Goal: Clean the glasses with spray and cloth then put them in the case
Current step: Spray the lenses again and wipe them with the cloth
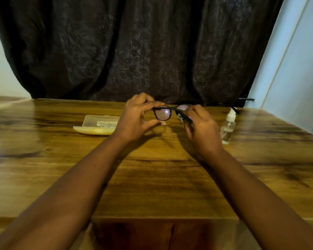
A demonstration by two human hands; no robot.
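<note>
Left hand (137,116): its grip pinches the left end of the glasses, fingertips curled over the top of the frame and the thumb pressing up from under the lens.
Right hand (199,123): fingers are curled around the right end of the glasses; a bit of light patterned material, perhaps the cloth, shows at the fingertips against the right lens, but it is too hidden to name for sure.
Glasses (163,112): dark-framed, held above the tabletop between the two grips, lenses facing the person; a small bright glint sits on the left lens. One dark arm of the frame slants down from the bridge toward the right hand's grip.
Case (98,125): pale, translucent, open, lying on the tabletop just to the left of the left hand's grip, apart from the glasses; its lid carries printed lettering too blurred to read.
Spray bottle (228,126): small, clear, with a white nozzle, standing upright on the tabletop just to the right of the right hand's grip, not touched by it.
Tabletop (152,177): brown wood grain, beneath both forearms, carrying the case and the bottle.
Curtain (134,51): dark, with a leaf pattern, hanging behind the grips at the tabletop's far edge.
</note>
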